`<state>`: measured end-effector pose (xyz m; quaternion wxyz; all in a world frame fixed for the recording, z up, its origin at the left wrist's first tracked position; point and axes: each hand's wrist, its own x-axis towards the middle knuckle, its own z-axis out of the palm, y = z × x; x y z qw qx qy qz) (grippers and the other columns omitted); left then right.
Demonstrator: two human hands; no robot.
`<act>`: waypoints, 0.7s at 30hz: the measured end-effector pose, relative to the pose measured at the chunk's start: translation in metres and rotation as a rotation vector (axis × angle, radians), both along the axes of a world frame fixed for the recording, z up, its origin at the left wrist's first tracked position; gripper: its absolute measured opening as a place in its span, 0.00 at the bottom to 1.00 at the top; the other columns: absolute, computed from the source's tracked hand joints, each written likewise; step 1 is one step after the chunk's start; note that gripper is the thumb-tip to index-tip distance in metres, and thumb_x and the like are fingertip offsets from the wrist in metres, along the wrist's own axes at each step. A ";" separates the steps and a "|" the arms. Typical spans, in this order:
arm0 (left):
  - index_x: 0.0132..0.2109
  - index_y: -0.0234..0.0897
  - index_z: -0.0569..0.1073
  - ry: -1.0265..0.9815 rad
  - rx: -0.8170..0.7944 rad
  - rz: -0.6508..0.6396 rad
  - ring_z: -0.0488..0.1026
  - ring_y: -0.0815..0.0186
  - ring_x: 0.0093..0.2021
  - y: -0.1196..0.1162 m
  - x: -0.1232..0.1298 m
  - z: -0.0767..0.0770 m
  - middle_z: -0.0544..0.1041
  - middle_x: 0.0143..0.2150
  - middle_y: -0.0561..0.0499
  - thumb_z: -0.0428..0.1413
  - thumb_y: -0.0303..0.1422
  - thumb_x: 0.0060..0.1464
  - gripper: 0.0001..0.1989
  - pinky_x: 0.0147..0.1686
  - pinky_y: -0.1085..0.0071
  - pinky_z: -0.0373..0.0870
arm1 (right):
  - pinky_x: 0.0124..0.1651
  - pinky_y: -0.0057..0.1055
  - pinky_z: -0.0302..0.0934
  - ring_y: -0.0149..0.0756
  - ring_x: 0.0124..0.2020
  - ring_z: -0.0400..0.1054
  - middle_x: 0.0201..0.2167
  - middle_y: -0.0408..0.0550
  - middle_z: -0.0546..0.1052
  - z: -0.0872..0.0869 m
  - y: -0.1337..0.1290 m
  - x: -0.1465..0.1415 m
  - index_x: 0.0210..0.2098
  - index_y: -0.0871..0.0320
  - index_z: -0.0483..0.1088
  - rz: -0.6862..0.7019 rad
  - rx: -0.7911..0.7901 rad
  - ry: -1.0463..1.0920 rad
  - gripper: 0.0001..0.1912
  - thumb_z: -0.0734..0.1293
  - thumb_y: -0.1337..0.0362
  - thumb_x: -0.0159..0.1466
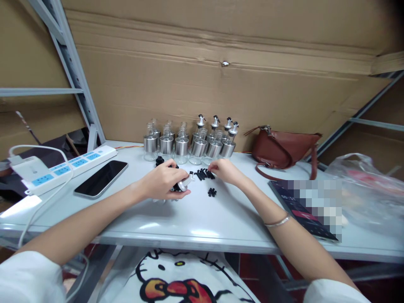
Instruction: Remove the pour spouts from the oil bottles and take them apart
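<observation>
My left hand point(166, 180) is closed around a silver and black bottle pourer point(183, 184), its tip pointing right. More black and whitish parts show behind and below that hand, mostly hidden by it. At a small heap of black plastic pieces point(202, 174), the fingertips of my right hand point(224, 170) pinch together on a piece at the heap's right end. A smaller cluster of short black pieces point(212, 192) lies nearer to me. Behind both hands stand rows of glass oil bottles point(182, 146) with steel bands; several at the right carry pourers point(215, 122).
A phone point(101, 179) and a white power strip point(72, 167) with a cable lie at left. On the right are a brown bag point(284, 147), a dark tablet-like screen point(293, 202) and a clear plastic bag point(369, 198). Cardboard point(189, 75) walls the table's back.
</observation>
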<state>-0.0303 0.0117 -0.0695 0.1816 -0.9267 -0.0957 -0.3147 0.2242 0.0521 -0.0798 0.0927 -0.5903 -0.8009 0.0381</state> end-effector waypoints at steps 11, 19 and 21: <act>0.35 0.36 0.64 0.017 0.009 0.013 0.65 0.70 0.21 0.001 0.000 -0.002 0.74 0.25 0.53 0.46 0.38 0.61 0.10 0.35 0.68 0.63 | 0.42 0.26 0.60 0.37 0.38 0.73 0.37 0.49 0.80 -0.010 0.000 -0.005 0.34 0.58 0.79 0.073 0.022 -0.016 0.16 0.62 0.78 0.56; 0.35 0.36 0.64 0.015 0.010 0.003 0.65 0.70 0.21 0.001 -0.001 -0.001 0.74 0.25 0.53 0.46 0.38 0.61 0.10 0.35 0.68 0.63 | 0.41 0.25 0.60 0.36 0.36 0.72 0.37 0.49 0.79 -0.011 -0.001 -0.007 0.35 0.59 0.78 0.124 0.061 0.007 0.15 0.62 0.77 0.58; 0.35 0.36 0.64 0.023 0.005 0.009 0.65 0.70 0.21 0.001 -0.001 -0.001 0.74 0.25 0.53 0.46 0.38 0.61 0.10 0.35 0.68 0.63 | 0.40 0.25 0.60 0.35 0.35 0.71 0.37 0.48 0.79 -0.012 -0.002 -0.009 0.36 0.58 0.78 0.150 0.062 0.018 0.15 0.62 0.78 0.58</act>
